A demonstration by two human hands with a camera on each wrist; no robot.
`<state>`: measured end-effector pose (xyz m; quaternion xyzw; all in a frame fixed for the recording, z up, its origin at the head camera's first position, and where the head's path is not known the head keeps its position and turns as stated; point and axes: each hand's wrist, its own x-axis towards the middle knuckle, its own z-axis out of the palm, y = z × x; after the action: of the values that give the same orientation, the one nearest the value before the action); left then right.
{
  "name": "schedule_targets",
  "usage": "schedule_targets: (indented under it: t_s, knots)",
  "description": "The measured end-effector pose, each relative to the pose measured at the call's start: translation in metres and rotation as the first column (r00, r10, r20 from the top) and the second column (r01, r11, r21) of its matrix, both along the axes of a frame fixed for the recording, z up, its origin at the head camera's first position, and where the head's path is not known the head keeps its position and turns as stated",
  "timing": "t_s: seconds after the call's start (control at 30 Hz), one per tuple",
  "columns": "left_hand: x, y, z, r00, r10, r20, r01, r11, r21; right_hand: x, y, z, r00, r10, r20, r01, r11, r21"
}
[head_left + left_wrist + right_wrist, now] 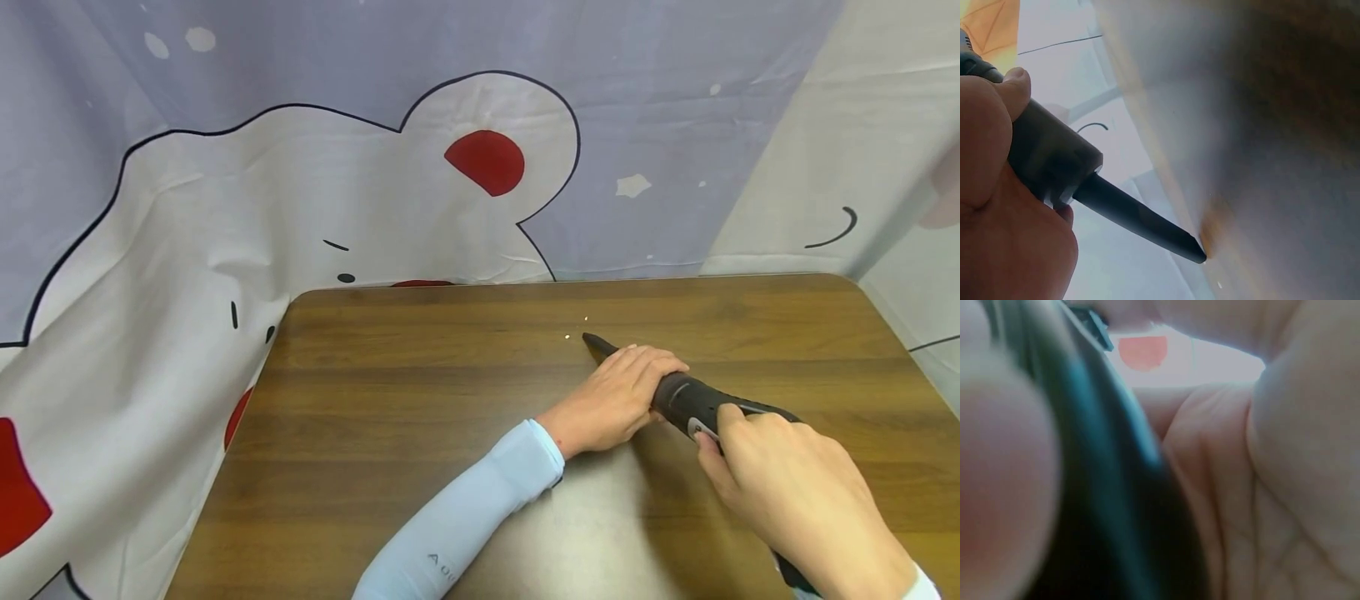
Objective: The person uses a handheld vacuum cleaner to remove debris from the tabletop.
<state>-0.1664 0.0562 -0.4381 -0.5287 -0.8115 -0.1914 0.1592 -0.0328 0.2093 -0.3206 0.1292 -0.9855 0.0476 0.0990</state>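
Note:
A black handheld vacuum cleaner [697, 402] slants over the table, its narrow nozzle [597, 343] pointing to the far left. My right hand [798, 487] grips its handle, with the thumb near a grey button area. Further forward, my left hand [609, 402] holds the front of the body, where the nozzle joins. In the left wrist view the nozzle [1141, 217] reaches the table surface, near a small white crumb [1219, 285]. Two pale crumbs [567, 337] lie just beyond the tip in the head view. The dark body [1116, 475] is blurred in the right wrist view.
The wood-grain table [375, 417] has rounded far corners. A lilac and white patterned cloth [300, 192] hangs behind it and along both sides. A light blue sleeve [465, 508] covers my left forearm.

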Motion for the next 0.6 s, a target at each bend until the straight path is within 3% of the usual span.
schedule_targets:
  t_s: [0.37, 0.6]
  knots:
    - [-0.011, -0.001, -0.004, 0.999, 0.034, 0.006, -0.034, 0.998, -0.049, -0.01, -0.002, -0.004, 1.0, 0.012, 0.008, -0.012, 1.0, 0.02]
    - [-0.017, 0.0, -0.006, 1.0, 0.009, 0.007, -0.009, 0.998, -0.056, -0.013, -0.001, -0.008, 0.999, -0.004, 0.035, 0.003, 1.0, 0.017]
